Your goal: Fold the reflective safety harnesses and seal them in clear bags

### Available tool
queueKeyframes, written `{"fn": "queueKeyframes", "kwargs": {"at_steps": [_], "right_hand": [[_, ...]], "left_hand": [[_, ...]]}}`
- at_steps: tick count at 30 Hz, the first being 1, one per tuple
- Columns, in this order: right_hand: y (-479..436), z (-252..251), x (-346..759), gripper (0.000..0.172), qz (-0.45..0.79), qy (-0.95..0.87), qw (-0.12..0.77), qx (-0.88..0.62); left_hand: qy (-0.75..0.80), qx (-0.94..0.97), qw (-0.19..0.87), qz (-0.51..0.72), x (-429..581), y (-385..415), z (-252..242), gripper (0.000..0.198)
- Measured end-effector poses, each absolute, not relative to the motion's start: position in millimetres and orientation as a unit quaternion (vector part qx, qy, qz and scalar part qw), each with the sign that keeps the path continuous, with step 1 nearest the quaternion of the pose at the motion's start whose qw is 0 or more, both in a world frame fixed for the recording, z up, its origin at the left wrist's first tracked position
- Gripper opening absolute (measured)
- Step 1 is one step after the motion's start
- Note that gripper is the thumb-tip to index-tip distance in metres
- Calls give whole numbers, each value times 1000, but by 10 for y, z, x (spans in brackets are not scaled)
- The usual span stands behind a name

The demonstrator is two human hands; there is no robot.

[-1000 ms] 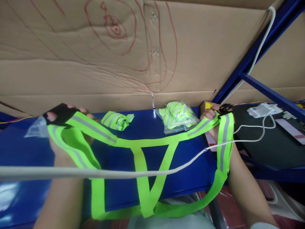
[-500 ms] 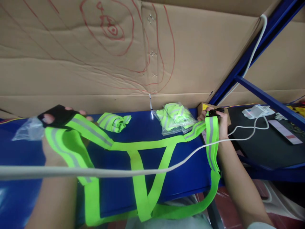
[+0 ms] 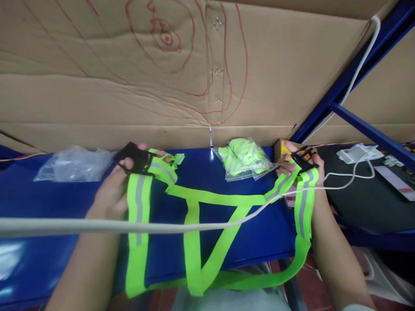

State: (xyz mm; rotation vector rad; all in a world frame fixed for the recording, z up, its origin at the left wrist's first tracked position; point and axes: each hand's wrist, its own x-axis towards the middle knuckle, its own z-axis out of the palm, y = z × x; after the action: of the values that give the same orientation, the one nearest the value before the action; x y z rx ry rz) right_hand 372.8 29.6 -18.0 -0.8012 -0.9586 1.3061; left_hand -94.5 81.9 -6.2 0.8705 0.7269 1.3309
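Stretched between my hands hangs a neon-green reflective harness [image 3: 223,198] with grey stripes, its lower loop drooping past the table's front edge. At the left, my left hand [image 3: 125,172] is closed round the harness by a black plastic piece [image 3: 134,157]. My right hand [image 3: 316,166] grips it by a black buckle [image 3: 304,157], fingers partly hidden behind the straps. Behind my left hand lies another bundled green strap [image 3: 177,160], partly covered. Between the hands, farther back, a clear bag [image 3: 243,159] holds folded green straps.
A crumpled clear bag [image 3: 73,164] lies on the blue table [image 3: 259,242] at left. A white cable [image 3: 194,226] crosses in front of the harness. Cardboard [image 3: 275,77] walls the back. A blue metal frame [image 3: 372,129], small box [image 3: 282,149] and black surface [image 3: 353,190] stand right.
My left hand has come right, nearer my right hand, so the harness is less spread. The left strap now hangs straighter, and the bundled strap behind is partly covered. The view has shifted slightly.
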Motion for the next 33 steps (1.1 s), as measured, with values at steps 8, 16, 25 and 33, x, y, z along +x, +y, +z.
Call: {"fn": "queueKeyframes", "kwargs": {"at_steps": [8, 16, 25, 33], "right_hand": [[305, -167, 3533, 63, 591, -473, 515, -403], [66, -156, 2852, 38, 576, -577, 369, -447], [-44, -413, 2453, 36, 514, -668, 338, -419], [-95, -439, 2431, 51, 473, -725, 283, -413]], "left_hand": [[404, 448, 605, 519, -750, 783, -295, 55], [338, 681, 563, 324, -268, 480, -317, 30], [387, 769, 448, 241, -61, 327, -411, 38], [387, 778, 454, 198, -29, 286, -400, 37]]}}
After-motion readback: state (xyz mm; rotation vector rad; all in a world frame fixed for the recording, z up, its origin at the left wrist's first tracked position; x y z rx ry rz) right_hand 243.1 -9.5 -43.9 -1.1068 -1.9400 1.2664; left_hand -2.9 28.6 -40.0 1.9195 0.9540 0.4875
